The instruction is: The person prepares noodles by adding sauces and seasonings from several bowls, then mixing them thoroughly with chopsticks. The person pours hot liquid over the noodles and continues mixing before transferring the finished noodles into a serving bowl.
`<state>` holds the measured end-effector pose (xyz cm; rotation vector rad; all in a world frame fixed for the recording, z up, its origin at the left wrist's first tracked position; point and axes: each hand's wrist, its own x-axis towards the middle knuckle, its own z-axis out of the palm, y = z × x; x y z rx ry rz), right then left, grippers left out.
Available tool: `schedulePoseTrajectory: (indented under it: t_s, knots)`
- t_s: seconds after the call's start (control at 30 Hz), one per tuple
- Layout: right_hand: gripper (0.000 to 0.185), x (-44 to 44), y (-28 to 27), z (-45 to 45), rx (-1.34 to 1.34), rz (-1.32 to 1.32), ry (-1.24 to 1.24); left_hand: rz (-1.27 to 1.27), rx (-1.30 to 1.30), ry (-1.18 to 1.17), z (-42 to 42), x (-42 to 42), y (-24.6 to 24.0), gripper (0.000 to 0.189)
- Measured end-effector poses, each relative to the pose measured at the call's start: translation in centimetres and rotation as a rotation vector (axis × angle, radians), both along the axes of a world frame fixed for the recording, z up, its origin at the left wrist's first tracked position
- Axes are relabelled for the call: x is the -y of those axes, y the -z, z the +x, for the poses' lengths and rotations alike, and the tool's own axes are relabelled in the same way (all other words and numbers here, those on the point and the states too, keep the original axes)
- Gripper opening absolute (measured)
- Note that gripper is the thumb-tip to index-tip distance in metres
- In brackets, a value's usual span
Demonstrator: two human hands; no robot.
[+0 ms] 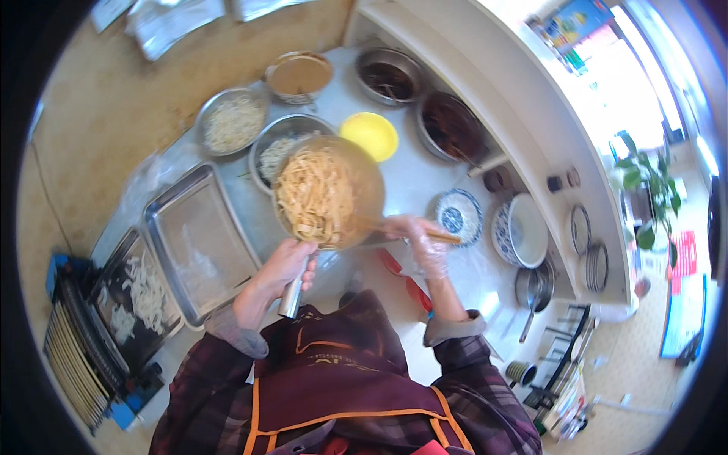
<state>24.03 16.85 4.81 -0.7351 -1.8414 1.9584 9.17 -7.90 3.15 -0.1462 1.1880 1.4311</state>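
Note:
My left hand (284, 264) grips the metal handle (292, 296) of a round pan (368, 176), held tilted in front of me. Wide, pale, sauced noodles (315, 190) lie mostly on the pan's left side. In a clear plastic glove, my right hand (420, 242) holds wooden chopsticks (446, 236). Their far ends reach into the pan and blur near the noodles. Behind the pan, partly hidden by it, is a steel bowl (263, 139) of pale shredded food (278, 153). A yellow bowl (369, 135) sits just beyond the pan's rim.
A steel tray (196, 244) and a dark tray (142, 301) with white strips lie left. At the back are a bowl of shreds (233, 122), a bowl of tan sauce (298, 77) and two dark-sauce bowls (389, 79). Blue-patterned bowls (459, 218) and a small saucepan (534, 287) stand right, beside shelving (546, 125).

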Motion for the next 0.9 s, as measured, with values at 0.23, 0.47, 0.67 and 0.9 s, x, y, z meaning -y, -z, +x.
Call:
schedulePoseTrajectory:
  t_s: [0.23,0.47,0.67,0.9]
  knots:
    - [0.023,-12.8,6.1,11.1,0.422,0.64,0.193,0.037,0.01,0.073,2.6,-5.0,-0.1,0.023]
    - [0.037,-24.2,12.8,15.1,0.982,0.454,0.239,0.078,-0.022,0.051,6.4,-8.1,1.1,0.033]
    - [0.032,-23.1,22.8,15.5,0.412,0.058,0.404,0.049,-0.028,0.003,7.6,-10.7,0.3,0.033]
    - [0.029,-20.2,12.0,17.1,0.46,0.66,0.521,-0.063,-0.092,0.105,5.9,-12.9,-1.3,0.032]
